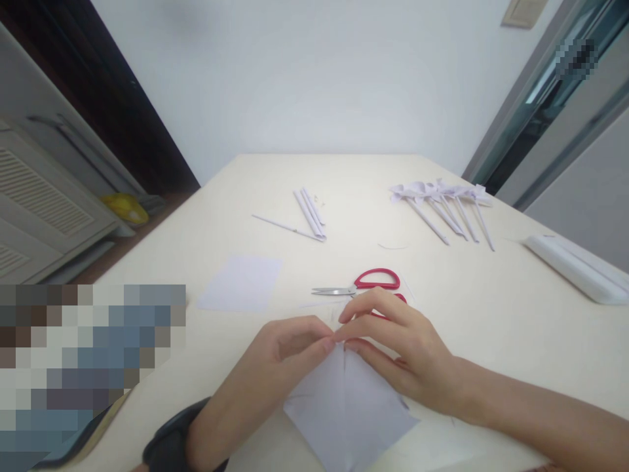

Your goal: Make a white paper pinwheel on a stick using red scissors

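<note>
A white square of paper (344, 406) with a crease down its middle lies turned cornerwise in front of me. My left hand (299, 347) pinches its far corner between thumb and fingers. At the same corner is my right hand (388, 341), its index fingertip meeting my left fingertips and its thumb just beside the crease. Whether the right fingers grip the paper, I cannot make out. Just beyond my hands lie red-handled scissors (351, 289), blades pointing left, their lower handle partly hidden by my right hand.
A flat paper sheet (240, 283) lies left of the scissors. Rolled paper sticks (310, 215) and a thin stick (275, 223) are farther back. Several paper pinwheels (437, 196) on sticks rest at the back right, near a white plastic-looking package (577, 269). A wall (324, 78) bounds the table's far edge.
</note>
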Demonstrator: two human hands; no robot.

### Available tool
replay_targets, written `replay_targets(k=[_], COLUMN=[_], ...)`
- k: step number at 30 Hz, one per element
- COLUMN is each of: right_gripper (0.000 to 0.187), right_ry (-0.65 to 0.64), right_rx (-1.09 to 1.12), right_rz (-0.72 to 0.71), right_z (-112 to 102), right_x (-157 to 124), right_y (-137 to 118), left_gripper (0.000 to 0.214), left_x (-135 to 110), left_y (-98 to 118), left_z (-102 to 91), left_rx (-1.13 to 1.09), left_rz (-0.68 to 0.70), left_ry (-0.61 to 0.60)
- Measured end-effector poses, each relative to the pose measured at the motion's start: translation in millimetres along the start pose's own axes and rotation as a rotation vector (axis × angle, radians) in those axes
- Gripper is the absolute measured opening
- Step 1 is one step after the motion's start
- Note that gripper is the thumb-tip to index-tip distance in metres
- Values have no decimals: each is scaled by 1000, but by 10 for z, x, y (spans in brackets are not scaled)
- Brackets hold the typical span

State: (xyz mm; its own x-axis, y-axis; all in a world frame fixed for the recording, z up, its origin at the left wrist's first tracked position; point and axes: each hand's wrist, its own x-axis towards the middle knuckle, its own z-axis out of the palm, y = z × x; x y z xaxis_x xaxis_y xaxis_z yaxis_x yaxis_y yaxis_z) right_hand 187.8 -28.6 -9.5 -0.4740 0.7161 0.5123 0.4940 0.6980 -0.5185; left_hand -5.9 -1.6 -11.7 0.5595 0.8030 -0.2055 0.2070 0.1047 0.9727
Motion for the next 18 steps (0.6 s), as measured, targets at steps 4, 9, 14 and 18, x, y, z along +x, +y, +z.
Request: replay_targets(k=[4, 9, 14, 18], right_gripper=[27, 30, 30, 32], right_ry=[-1, -5, 19, -17], right_rx=[-85, -140, -259, -330], right_rz=[-59, -96, -171, -164], right_z=[-18, -42, -44, -39], right_x=[-4, 4, 9, 10], right_y=[29, 68, 66, 60], left_gripper=[16, 11, 9, 10], left_x=[-24, -54, -41, -12], left_y=[87, 158, 142, 82], left_z=[-3, 23, 55, 6], left_rx=[-84, -187, -205, -168], left_rz=[-54, -105, -94, -81], left_ry=[-11, -39, 60, 50])
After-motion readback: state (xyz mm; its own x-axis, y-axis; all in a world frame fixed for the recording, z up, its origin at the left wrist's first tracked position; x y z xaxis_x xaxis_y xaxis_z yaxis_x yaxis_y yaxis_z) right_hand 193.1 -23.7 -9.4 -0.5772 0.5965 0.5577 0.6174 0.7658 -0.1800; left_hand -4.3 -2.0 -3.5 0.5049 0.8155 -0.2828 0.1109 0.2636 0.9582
